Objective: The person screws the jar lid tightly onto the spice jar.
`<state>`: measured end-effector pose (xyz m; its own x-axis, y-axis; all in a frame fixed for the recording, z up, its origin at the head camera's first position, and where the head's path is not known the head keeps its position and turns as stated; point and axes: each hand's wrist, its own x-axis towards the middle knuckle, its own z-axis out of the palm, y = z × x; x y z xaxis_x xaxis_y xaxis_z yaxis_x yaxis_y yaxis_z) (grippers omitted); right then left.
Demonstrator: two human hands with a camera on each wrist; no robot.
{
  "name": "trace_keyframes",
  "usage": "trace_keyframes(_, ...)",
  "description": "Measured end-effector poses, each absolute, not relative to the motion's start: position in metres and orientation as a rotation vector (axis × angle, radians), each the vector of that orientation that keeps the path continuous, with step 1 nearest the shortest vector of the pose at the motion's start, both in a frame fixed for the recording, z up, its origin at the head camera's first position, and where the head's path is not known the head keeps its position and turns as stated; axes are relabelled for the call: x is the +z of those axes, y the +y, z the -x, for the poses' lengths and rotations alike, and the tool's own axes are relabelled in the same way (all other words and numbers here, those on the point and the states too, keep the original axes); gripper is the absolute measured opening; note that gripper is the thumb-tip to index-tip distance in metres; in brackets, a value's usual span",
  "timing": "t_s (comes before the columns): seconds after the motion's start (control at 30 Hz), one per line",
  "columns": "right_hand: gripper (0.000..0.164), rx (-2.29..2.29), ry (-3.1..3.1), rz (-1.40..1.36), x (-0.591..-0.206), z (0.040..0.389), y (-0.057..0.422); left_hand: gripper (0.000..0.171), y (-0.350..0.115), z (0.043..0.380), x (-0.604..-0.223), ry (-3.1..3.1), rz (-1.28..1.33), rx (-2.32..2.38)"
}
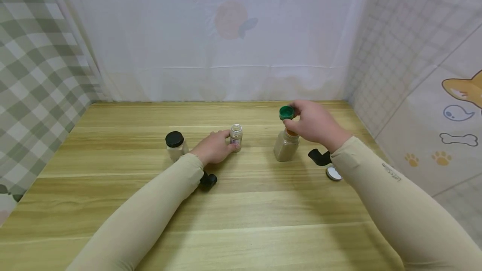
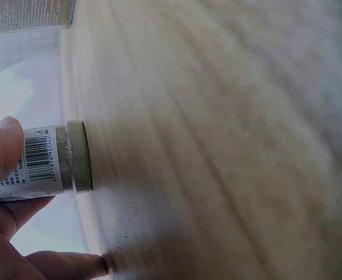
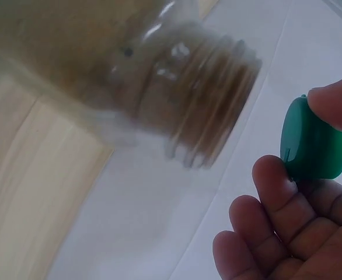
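Above the jar (image 1: 285, 147), my right grip (image 1: 315, 122) pinches a cap (image 1: 286, 113); my left grip (image 1: 214, 147), a bottle (image 1: 236, 133). A bump could topple either.

Light wood-grain tabletop (image 1: 241, 210), yellowish in tone, with lengthwise streaks. Standing upright on its left part: a clear jar with pale contents and a round black lid (image 1: 175, 139), lower portion partly hidden. Lying on the right part: a shallow round white lid (image 1: 333, 174). Rear: a white fabric sheet (image 1: 150, 41) bearing a faded orange-fruit print. Left side: a grey-green and white checked cloth (image 1: 34, 53). Right side: a pale panel (image 1: 410, 124) printed with paws and a bone.
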<state>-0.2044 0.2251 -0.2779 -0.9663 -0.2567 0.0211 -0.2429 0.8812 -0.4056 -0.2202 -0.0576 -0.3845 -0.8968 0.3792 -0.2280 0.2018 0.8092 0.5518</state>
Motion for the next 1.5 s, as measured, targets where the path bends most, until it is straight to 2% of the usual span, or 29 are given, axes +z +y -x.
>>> trace_keyframes(0.3,0.028,-0.596,2.985,0.484,-0.281,0.211,0.197,0.059,-0.057,0.221,-0.385,2.664,-0.432,0.745)
trace_keyframes(0.73,0.027,-0.435,2.974,0.56,-0.287,0.215,0.163,0.051,-0.057,0.222,-0.384,2.658,-0.434,0.748)
trace_keyframes(1.2,0.028,-0.313,2.971,0.561,-0.301,0.224,0.142,0.057,-0.057,0.223,-0.386,2.661,-0.429,0.72)
trace_keyframes(1.5,0.026,-0.152,2.971,0.551,-0.305,0.225,0.133,0.054,-0.057,0.223,-0.384,2.661,-0.433,0.723)
